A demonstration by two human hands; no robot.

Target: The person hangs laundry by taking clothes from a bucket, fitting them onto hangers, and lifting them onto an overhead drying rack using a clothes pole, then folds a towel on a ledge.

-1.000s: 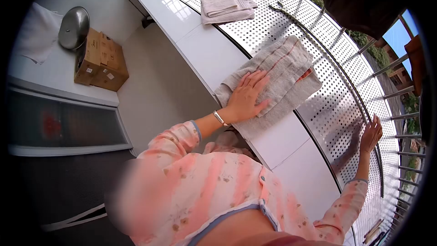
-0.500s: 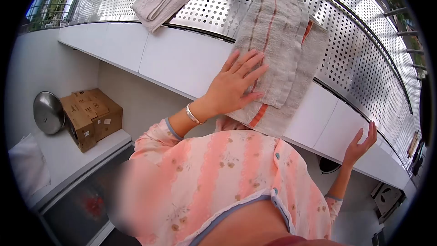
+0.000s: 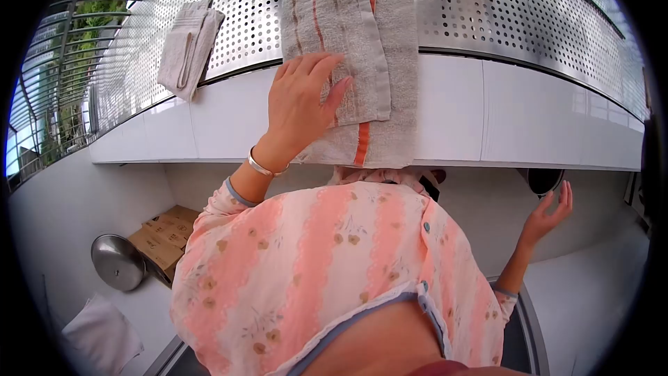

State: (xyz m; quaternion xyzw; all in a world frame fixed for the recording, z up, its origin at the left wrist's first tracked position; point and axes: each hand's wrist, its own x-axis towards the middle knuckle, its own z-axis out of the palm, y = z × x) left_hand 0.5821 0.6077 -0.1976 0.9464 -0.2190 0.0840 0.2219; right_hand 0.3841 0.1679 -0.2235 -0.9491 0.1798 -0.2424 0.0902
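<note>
A beige towel (image 3: pixel 386 63) with red-orange stripes lies partly folded across the white ledge and the perforated metal sheet. On its left side rests my left hand (image 3: pixel 303 97), palm down, fingers a little bent and thumb apart, with a silver bracelet at the wrist. My right hand (image 3: pixel 548 214) is raised off to the right, below the front edge of the ledge, its fingers apart and nothing in them. To the left of the striped towel, a smaller folded towel (image 3: pixel 186 49) lies over the edge of the metal sheet.
The white ledge (image 3: pixel 445 111) runs across the view, with metal bars (image 3: pixel 62 42) at the far left. At the lower left are a metal lid (image 3: pixel 118 262), a cardboard box (image 3: pixel 161 240) and a white cloth (image 3: pixel 104 334). A dark round object (image 3: pixel 545 181) is under the ledge at right.
The view has turned, so the ledge now runs level. My right hand has come away from the perforated sheet into the air at the right. My left hand stays on the striped towel.
</note>
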